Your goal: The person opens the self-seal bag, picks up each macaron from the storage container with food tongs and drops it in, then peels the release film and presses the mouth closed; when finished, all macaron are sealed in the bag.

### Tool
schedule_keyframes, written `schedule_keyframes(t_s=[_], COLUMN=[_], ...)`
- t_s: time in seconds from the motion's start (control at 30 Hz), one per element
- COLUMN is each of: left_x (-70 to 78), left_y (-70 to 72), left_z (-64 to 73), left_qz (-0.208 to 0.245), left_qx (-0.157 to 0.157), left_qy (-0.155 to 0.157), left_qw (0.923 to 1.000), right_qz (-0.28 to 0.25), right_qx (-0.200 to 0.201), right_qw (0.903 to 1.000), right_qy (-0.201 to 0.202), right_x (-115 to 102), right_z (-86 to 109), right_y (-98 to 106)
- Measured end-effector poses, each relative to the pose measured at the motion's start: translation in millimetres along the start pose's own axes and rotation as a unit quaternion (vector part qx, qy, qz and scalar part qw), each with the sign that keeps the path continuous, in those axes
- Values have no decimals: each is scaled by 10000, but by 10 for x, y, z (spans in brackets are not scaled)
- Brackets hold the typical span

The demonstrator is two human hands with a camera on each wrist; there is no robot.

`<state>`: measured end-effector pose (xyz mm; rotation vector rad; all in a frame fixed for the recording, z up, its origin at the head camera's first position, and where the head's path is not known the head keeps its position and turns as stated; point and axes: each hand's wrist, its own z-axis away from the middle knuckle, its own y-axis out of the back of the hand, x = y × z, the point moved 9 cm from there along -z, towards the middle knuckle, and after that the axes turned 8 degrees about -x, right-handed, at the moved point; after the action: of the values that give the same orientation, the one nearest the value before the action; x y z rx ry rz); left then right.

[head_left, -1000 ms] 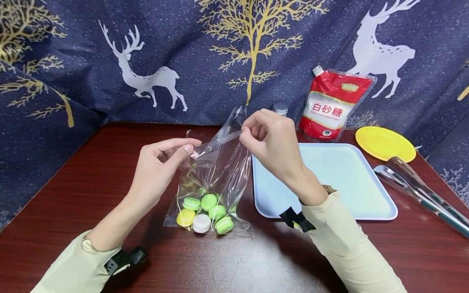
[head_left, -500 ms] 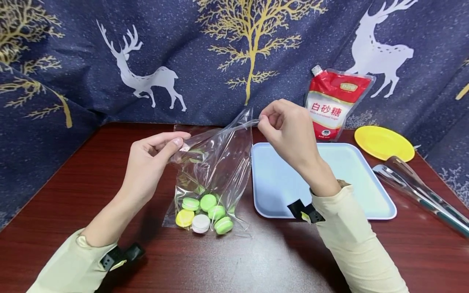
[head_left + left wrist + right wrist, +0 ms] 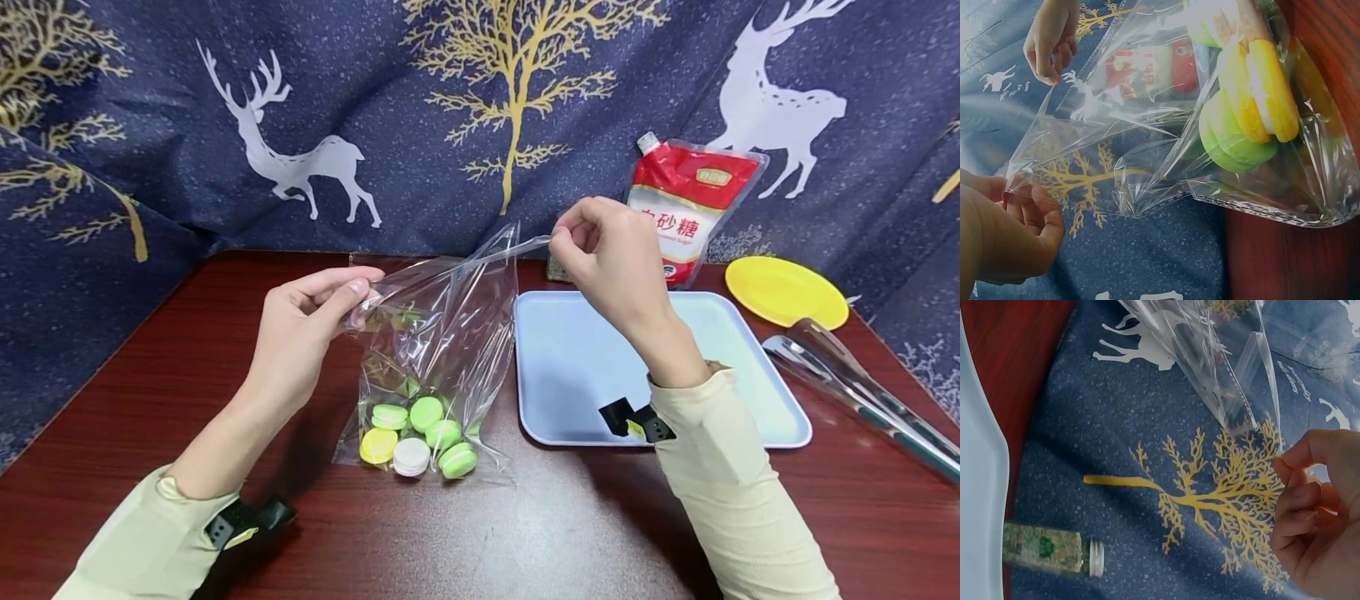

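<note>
A clear plastic bag (image 3: pixel 450 333) stands on the table with several green macarons (image 3: pixel 426 414), a yellow macaron (image 3: pixel 378 447) and a white macaron (image 3: pixel 411 457) at its bottom. My left hand (image 3: pixel 300 333) pinches the left side of the bag's top between thumb and fingers. Up and to the right, my right hand (image 3: pixel 611 267) pinches a strip of clear film, drawn taut from the bag's upper edge. The left wrist view shows both hands holding the film, with the yellow macaron (image 3: pixel 1260 90) close to the camera. In the right wrist view, thumb and forefinger meet on the film.
A pale blue tray (image 3: pixel 570 400) lies right of the bag, under my right forearm. Behind it stand a red-and-white sugar pouch (image 3: pixel 697 192) and a small jar with green contents (image 3: pixel 1047 549). A yellow plate (image 3: pixel 787 292) and metal tongs (image 3: pixel 862 392) lie at far right.
My right hand has moved right and slightly up, pulling the film strip longer and tauter. My left hand has shifted a little left and up. The macarons stay nearly in place.
</note>
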<state>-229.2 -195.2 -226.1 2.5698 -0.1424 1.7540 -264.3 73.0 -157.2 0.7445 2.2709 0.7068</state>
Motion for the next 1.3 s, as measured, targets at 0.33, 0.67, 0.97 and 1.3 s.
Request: schedule_keyframes(t_s=[0.33, 0.67, 0.97, 1.3], left_x=[-1, -8, -12, -21], left_y=[1, 6, 3, -1], left_z=[0, 0, -3, -2], left_qz=[53, 129, 105, 19], left_qx=[-2, 15, 2, -44], left_qy=[10, 12, 11, -5], left_qw=[10000, 9999, 9999, 10000], right_qz=[14, 67, 141, 284], right_qx=[63, 105, 109, 149], right_qw=[9999, 9996, 9992, 9984], right_qy=[-134, -241, -361, -464], right_x=[84, 144, 184, 213], right_z=[-9, -25, -19, -18], right_y=[59, 113, 152, 189])
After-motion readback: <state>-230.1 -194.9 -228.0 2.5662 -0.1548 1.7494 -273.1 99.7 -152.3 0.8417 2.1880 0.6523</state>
